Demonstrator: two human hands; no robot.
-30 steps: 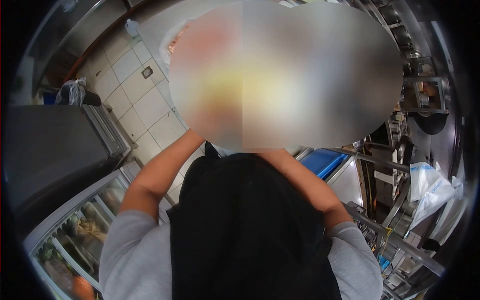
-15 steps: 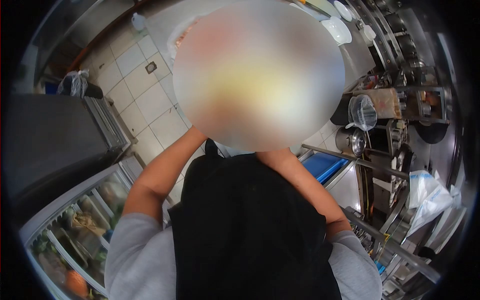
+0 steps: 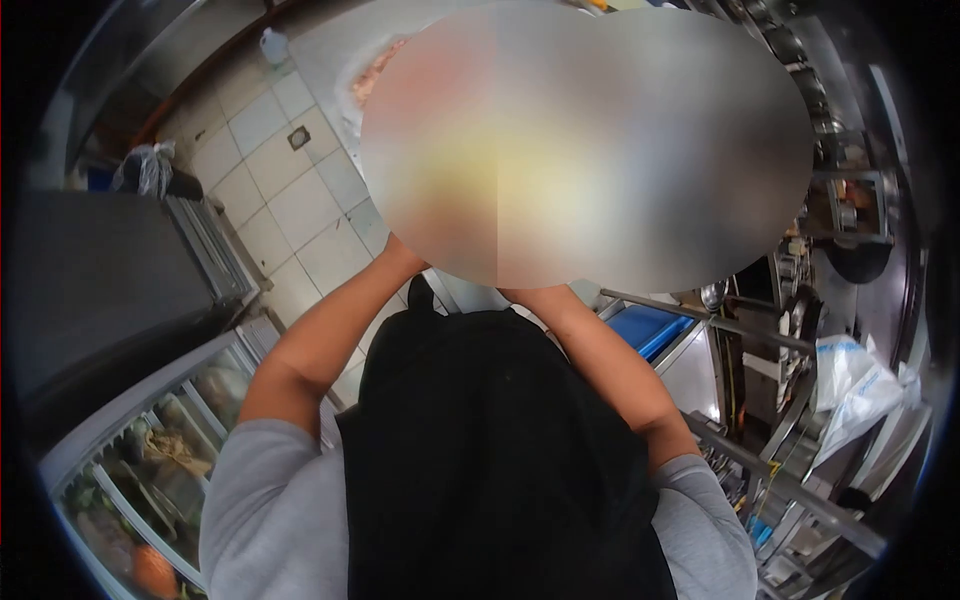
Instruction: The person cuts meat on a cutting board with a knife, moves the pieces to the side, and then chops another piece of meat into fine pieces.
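Note:
My left forearm (image 3: 335,325) and my right forearm (image 3: 605,345) reach forward from grey sleeves, on either side of a black apron (image 3: 500,450). Both run into a large blurred patch that covers my hands beyond the wrists. Whatever the fingers touch or hold is hidden there; only smeared yellow, red and grey tones show. A pale work surface (image 3: 330,35) extends out from behind the blur. At its visible side lies pinkish-orange food (image 3: 375,75) with a whitish edge, partly covered by the blur.
On the left stand a dark grey appliance (image 3: 110,290) and a glass-topped cooler (image 3: 165,440) with produce. Behind them is a bagged bin (image 3: 160,170). A translucent jug (image 3: 273,45) is near the floor tiles (image 3: 300,205). To my right are a blue lid (image 3: 640,330), metal rail (image 3: 790,490) and white plastic bag (image 3: 850,385).
The blurred patch has widened to the right and covers the white dishes and pots seen before. My forearms have shifted slightly, the right one leftward at the wrist.

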